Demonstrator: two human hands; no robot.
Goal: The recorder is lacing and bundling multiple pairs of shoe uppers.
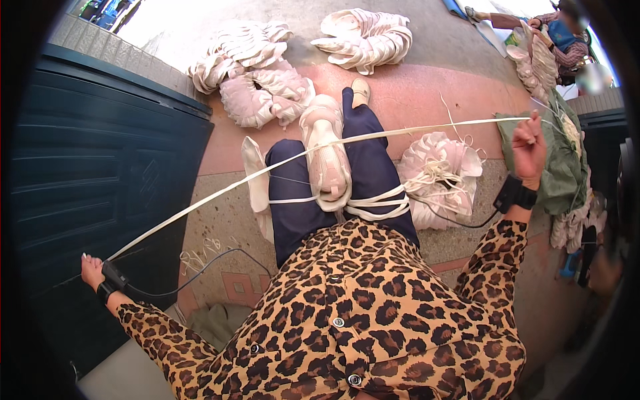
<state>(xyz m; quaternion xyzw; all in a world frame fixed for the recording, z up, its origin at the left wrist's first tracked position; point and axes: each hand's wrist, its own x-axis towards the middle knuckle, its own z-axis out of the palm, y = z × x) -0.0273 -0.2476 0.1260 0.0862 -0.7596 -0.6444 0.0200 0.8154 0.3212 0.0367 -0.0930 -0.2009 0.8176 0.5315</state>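
my left hand (92, 272) and right hand (529, 148) are both closed tight on a pale strap (300, 155), stretched taut between them. it crosses a pale shoe sole (326, 157) lying on my lap.

Pale strap (280, 167) taut between left hand (93, 271) and right hand (529, 148), above shoe sole (325, 157) on lap.

Flat matt plastic strap (280, 163), smooth rubbery pale shoe sole (327, 157), soft cloth trousers (370, 167), rough speckled stone floor (220, 220).
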